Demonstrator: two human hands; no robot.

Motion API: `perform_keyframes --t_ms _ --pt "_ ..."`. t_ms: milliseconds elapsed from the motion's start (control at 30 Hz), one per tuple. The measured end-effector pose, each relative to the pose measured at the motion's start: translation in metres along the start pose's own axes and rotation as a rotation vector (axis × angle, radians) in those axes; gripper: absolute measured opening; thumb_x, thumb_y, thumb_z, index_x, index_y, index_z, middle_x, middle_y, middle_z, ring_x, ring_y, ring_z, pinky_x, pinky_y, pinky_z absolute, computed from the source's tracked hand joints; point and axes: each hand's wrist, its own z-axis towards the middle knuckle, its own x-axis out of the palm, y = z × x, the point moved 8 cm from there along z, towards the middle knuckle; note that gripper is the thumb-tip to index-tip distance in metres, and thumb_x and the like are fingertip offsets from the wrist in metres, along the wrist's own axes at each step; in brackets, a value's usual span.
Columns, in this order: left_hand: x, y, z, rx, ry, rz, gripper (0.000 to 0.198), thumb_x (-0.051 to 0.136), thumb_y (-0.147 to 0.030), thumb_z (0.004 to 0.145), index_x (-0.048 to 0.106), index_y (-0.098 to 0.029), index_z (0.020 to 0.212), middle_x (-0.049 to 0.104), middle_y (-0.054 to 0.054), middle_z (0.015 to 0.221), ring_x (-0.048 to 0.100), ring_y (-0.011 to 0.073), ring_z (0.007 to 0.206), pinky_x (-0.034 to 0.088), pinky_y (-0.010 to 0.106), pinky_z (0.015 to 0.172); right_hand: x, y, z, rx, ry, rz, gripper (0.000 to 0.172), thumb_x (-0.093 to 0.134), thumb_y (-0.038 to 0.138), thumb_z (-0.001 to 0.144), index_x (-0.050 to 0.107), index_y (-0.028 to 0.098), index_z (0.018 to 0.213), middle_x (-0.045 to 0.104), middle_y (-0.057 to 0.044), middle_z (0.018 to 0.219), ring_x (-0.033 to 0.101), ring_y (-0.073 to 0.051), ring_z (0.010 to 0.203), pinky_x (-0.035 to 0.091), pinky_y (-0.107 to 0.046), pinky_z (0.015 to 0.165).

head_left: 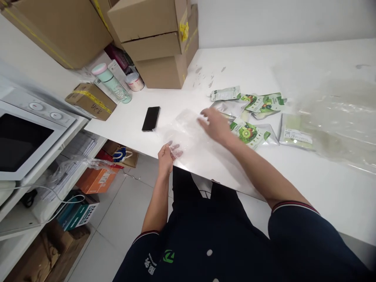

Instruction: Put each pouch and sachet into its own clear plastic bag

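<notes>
My left hand point(167, 156) pinches the near edge of a clear plastic bag point(188, 135) lying on the white table point(308, 188), close to its front edge. My right hand point(216, 124) rests flat on the bag's far side, fingers stretched out and slightly blurred. Just right of that hand lie several green-printed snack pouches point(251, 133), with more pouches point(258, 102) behind them.
A black phone point(150, 118) lies left of the bag. Cardboard boxes point(160, 43) are stacked at the back left, with a mint bottle point(113, 83) and a small box point(91, 101) beside them. Crumpled clear plastic point(337, 125) covers the right. A white appliance point(26, 133) sits on left shelving.
</notes>
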Motion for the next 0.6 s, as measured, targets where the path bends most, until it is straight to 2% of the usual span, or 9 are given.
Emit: perform_keyframes --t_ms 67,100,167,233,333,433,500,533,600 --pt "0.003 0.001 -0.004 0.01 0.005 0.016 0.037 0.06 -0.044 0.092 0.061 -0.011 0.111 0.076 0.012 0.09 0.072 0.0168 0.069 0.061 0.036 0.074 0.032 0.017 -0.02 -0.015 0.171 -0.13 0.054 0.055 0.042 0.092 0.048 0.017 0.138 0.054 -0.02 0.135 0.056 -0.036 0.111 0.048 -0.049 0.088" --pt "0.002 0.001 -0.006 0.021 0.003 0.033 0.037 0.059 -0.044 0.093 0.061 -0.011 0.11 0.076 0.012 0.089 0.072 0.0167 0.067 0.061 0.036 0.073 0.045 0.018 -0.028 0.0 0.235 -0.192 0.056 0.057 0.04 0.091 0.047 0.015 0.14 0.053 -0.021 0.138 0.054 -0.038 0.114 0.047 -0.05 0.089" --pt "-0.005 0.0 -0.009 0.043 -0.009 0.081 0.038 0.057 -0.043 0.093 0.061 -0.01 0.111 0.075 0.011 0.085 0.072 0.0166 0.065 0.06 0.034 0.069 0.059 0.012 -0.031 0.035 0.306 -0.264 0.042 0.048 0.027 0.095 0.053 0.012 0.133 0.058 -0.023 0.131 0.055 -0.037 0.114 0.047 -0.047 0.089" --pt "-0.015 -0.001 -0.013 0.061 -0.025 0.137 0.04 0.057 -0.043 0.093 0.061 -0.01 0.115 0.075 0.01 0.081 0.072 0.0165 0.064 0.059 0.03 0.064 0.056 0.001 -0.016 0.039 0.313 -0.253 0.036 0.034 0.015 0.096 0.06 0.011 0.121 0.066 -0.021 0.114 0.06 -0.032 0.106 0.048 -0.043 0.084" --pt "-0.026 -0.002 -0.019 0.08 -0.041 0.209 0.049 0.057 -0.043 0.093 0.055 -0.01 0.128 0.075 0.009 0.081 0.07 0.0146 0.059 0.055 0.023 0.054 0.022 -0.022 0.031 0.066 0.188 -0.175 0.038 0.029 0.022 0.1 0.06 0.011 0.117 0.068 -0.019 0.104 0.062 -0.031 0.097 0.049 -0.044 0.082" --pt "-0.028 -0.003 -0.025 0.095 -0.059 0.219 0.059 0.058 -0.045 0.092 0.045 -0.014 0.14 0.075 0.008 0.083 0.068 0.0125 0.054 0.052 0.021 0.05 -0.038 -0.052 0.071 0.139 -0.089 -0.143 0.046 0.032 0.038 0.101 0.051 0.011 0.132 0.061 -0.021 0.12 0.056 -0.036 0.111 0.046 -0.052 0.089" --pt "-0.023 -0.001 -0.029 0.082 -0.046 0.183 0.064 0.059 -0.044 0.092 0.038 -0.017 0.145 0.075 0.008 0.088 0.069 0.0129 0.059 0.054 0.022 0.054 -0.069 -0.066 0.07 0.126 -0.19 -0.132 0.052 0.031 0.046 0.101 0.044 0.013 0.14 0.053 -0.021 0.131 0.051 -0.037 0.12 0.044 -0.056 0.094" --pt "-0.019 0.001 -0.032 0.063 -0.024 0.161 0.067 0.06 -0.043 0.091 0.034 -0.018 0.148 0.075 0.009 0.092 0.07 0.0136 0.062 0.055 0.024 0.057 -0.076 -0.072 0.061 0.102 -0.176 -0.128 0.055 0.031 0.049 0.1 0.043 0.016 0.142 0.051 -0.02 0.134 0.049 -0.037 0.121 0.043 -0.056 0.096" --pt "-0.011 0.004 -0.038 0.025 0.022 0.149 0.075 0.061 -0.041 0.091 0.024 -0.02 0.153 0.074 0.009 0.098 0.07 0.0146 0.067 0.058 0.028 0.063 -0.073 -0.081 0.026 0.059 -0.028 -0.142 0.06 0.035 0.057 0.097 0.045 0.02 0.142 0.049 -0.018 0.137 0.049 -0.037 0.121 0.043 -0.057 0.097"
